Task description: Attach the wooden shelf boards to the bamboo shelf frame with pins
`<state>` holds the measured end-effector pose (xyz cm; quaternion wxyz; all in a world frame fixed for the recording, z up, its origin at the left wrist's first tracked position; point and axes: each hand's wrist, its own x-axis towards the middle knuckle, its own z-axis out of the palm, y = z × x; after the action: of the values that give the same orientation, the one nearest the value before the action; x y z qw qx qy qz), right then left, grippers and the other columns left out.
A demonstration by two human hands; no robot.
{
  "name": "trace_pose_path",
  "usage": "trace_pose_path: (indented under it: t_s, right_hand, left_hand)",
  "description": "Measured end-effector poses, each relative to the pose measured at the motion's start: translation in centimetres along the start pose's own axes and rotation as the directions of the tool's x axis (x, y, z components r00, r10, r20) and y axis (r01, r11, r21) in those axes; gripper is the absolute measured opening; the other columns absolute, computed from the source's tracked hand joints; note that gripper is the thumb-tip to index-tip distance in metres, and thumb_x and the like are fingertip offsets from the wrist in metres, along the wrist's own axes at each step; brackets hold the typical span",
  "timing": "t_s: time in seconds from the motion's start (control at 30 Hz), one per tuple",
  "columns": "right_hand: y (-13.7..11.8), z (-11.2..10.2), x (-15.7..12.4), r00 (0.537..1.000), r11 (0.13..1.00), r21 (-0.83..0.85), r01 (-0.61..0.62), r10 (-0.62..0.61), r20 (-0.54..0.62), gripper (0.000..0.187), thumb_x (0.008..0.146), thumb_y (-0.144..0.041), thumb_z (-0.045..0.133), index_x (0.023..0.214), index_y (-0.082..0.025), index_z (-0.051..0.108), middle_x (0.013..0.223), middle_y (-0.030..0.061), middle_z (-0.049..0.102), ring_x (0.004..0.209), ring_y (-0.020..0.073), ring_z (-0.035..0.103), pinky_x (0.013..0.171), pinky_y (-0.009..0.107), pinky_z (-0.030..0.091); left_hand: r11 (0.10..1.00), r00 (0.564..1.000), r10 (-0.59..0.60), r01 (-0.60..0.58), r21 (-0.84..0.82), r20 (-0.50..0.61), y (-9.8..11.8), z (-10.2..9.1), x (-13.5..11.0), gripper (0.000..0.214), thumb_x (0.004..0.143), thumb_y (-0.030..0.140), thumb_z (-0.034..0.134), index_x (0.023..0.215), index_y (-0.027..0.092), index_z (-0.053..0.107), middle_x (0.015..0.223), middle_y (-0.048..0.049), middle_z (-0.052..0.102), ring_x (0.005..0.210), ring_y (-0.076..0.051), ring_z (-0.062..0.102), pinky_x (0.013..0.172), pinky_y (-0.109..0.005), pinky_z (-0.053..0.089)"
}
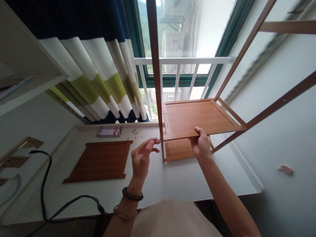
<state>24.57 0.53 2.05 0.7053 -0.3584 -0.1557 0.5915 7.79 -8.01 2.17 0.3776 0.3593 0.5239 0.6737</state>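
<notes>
A wooden shelf rack stands on the white desk, with a reddish-brown upper shelf board (197, 115) set between its posts. My right hand (202, 146) grips the front edge of that board, thumb on top and fingers underneath. At the board's front left corner, my left hand (141, 159) pinches a small screw (158, 140) against the left post (156, 72). Whether its tip sits in a hole is too small to tell. Below lies a lower shelf board (179, 148), partly hidden by the upper one and my right hand.
A loose wooden panel (98, 161) lies flat at left on the white desk (158, 184). Several loose screws (134, 131) and a blurred packet (109, 131) are behind it. A black cable (43, 184) crosses the left side. Curtain (98, 82), window railing (182, 61) and right wall border the desk.
</notes>
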Motion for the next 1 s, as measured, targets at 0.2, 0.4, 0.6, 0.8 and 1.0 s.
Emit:
trace_pose_path:
  t_s: [0.2,0.4,0.6,0.8,1.0]
  right_hand:
    - [0.0,0.1,-0.1,1.000,1.000,0.001,0.009,-0.009,-0.006,0.021,0.056,-0.014,0.066,0.072,-0.017,0.053,0.061,-0.0062,0.057,0.061,0.0103,0.059,0.051,0.021,0.053]
    - [0.0,0.0,0.0,1.000,1.000,-0.003,0.006,-0.006,-0.003,0.020,0.057,-0.015,0.066,0.074,-0.016,0.055,0.062,-0.0057,0.058,0.061,0.0101,0.059,0.050,0.020,0.052]
    - [-0.1,0.1,0.0,1.000,1.000,0.000,-0.007,0.007,-0.011,0.019,0.057,-0.014,0.067,0.072,-0.015,0.055,0.061,-0.0054,0.057,0.061,0.0102,0.058,0.051,0.021,0.053]
    - [0.0,0.0,0.1,1.000,1.000,-0.010,0.006,-0.006,-0.012,0.021,0.057,-0.014,0.066,0.075,-0.016,0.055,0.063,-0.0054,0.058,0.062,0.0106,0.059,0.051,0.021,0.052]
    - [0.0,0.0,0.1,1.000,1.000,-0.017,0.009,-0.010,-0.018,0.021,0.057,-0.016,0.066,0.073,-0.017,0.053,0.063,-0.0058,0.057,0.060,0.0102,0.058,0.049,0.021,0.052]
  left_hand:
    - [0.994,0.999,-0.055,0.054,0.098,-0.002,-0.2,-0.4,0.4,0.027,0.065,0.031,0.069,0.086,0.014,0.069,0.084,-0.0076,0.069,0.066,-0.016,0.063,0.056,-0.028,0.052]
    - [0.987,0.999,-0.029,0.031,0.158,-0.020,-0.4,-0.3,0.7,0.033,0.063,0.032,0.071,0.093,0.017,0.067,0.081,-0.0059,0.069,0.077,-0.018,0.063,0.072,-0.033,0.050]
    - [0.943,0.984,0.176,-0.159,0.291,-0.032,-1.8,-0.3,1.4,0.015,0.065,0.030,0.069,0.077,0.021,0.068,0.084,-0.0009,0.060,0.077,-0.012,0.054,0.069,-0.024,0.043]
    - [0.990,0.998,0.047,-0.043,0.133,-0.033,-1.4,0.3,1.0,0.018,0.066,0.030,0.069,0.079,0.018,0.068,0.071,-0.0003,0.064,0.064,-0.011,0.056,0.064,-0.024,0.046]
    - [0.993,0.999,-0.015,0.019,0.113,-0.036,-0.3,0.6,0.8,0.022,0.068,0.029,0.067,0.085,0.016,0.068,0.083,-0.0051,0.069,0.077,-0.016,0.063,0.073,-0.029,0.050]
